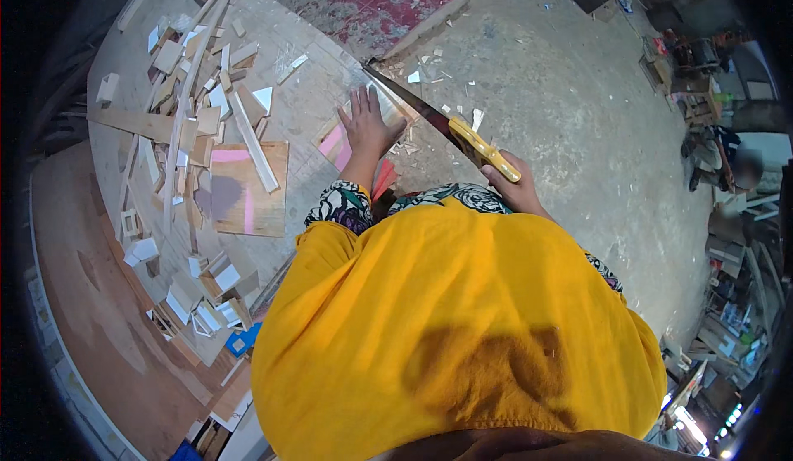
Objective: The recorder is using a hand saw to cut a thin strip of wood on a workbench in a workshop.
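My right hand [522,187] is wrapped round the yellow handle of a handsaw [467,137]. The saw's long dark blade slants up and to the left, its tip near the corner of the worktable [318,56]. Pressed flat with fingers spread, my left hand [369,129] rests on a wooden board [332,144] marked with a pink stripe. That board lies at the table's right edge, and the blade crosses close beyond my fingers. Whether the teeth touch the wood cannot be made out.
Wood offcuts [219,102] and long strips are heaped across the table's left side. A square board [266,188] with pink marks lies left of my arm. Wood chips [415,76] litter the concrete floor [570,89]. A person [727,155] is at the far right among clutter.
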### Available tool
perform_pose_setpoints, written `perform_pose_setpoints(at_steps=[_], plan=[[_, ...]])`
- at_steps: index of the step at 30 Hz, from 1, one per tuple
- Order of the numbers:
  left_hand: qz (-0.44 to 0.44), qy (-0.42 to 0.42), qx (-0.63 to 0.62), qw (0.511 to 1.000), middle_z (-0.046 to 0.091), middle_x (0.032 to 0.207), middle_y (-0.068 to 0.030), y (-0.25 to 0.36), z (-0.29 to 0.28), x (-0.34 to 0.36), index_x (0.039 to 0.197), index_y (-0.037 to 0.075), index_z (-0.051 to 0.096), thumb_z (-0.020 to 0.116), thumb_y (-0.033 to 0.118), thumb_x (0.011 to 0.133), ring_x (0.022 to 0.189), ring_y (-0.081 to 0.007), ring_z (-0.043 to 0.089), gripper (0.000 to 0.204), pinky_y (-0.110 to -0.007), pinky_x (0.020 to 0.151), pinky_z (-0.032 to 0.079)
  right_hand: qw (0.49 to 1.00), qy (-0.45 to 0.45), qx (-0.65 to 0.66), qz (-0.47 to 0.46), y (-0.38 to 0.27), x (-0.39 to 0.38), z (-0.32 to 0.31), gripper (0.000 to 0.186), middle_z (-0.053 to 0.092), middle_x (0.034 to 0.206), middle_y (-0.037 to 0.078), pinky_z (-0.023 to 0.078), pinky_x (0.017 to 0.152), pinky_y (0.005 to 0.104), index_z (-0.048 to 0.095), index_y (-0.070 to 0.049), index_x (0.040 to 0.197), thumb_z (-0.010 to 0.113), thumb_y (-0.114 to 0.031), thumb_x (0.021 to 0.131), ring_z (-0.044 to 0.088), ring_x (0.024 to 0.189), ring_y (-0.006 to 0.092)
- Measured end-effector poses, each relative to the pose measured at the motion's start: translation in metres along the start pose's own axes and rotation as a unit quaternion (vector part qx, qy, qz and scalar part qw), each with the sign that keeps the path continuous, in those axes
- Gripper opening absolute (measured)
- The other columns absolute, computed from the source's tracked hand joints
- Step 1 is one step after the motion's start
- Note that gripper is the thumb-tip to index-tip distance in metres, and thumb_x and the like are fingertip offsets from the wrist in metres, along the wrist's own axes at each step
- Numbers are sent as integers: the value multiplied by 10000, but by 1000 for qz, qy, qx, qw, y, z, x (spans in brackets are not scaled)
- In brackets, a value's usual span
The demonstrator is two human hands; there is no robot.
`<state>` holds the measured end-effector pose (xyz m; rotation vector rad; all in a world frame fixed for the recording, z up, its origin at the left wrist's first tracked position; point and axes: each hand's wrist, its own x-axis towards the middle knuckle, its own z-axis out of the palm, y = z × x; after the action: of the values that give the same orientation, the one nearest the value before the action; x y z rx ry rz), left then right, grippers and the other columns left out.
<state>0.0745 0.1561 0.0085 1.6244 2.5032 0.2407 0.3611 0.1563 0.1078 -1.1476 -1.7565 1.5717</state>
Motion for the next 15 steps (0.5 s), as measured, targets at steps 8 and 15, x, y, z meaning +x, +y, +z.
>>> perform_pose_setpoints(at_steps=[8,15], plan=[[1,-29,18,999,170,1493,-78,3,-7,0,1421,68,215,581,584,702,1389,-259,70,958,-551,1080,39,997,3,-75,-30,-2,-1,1,200,450,646,60,354,549,292,528,5,793,641,-159,816,432,597,148],[-7,-37,17,999,158,1496,-76,2,-6,2,1421,67,210,576,588,704,1390,-257,64,959,-558,1077,32,998,4,-66,1,-9,0,-1,202,472,650,45,358,545,273,537,7,789,645,-160,819,436,598,119]])
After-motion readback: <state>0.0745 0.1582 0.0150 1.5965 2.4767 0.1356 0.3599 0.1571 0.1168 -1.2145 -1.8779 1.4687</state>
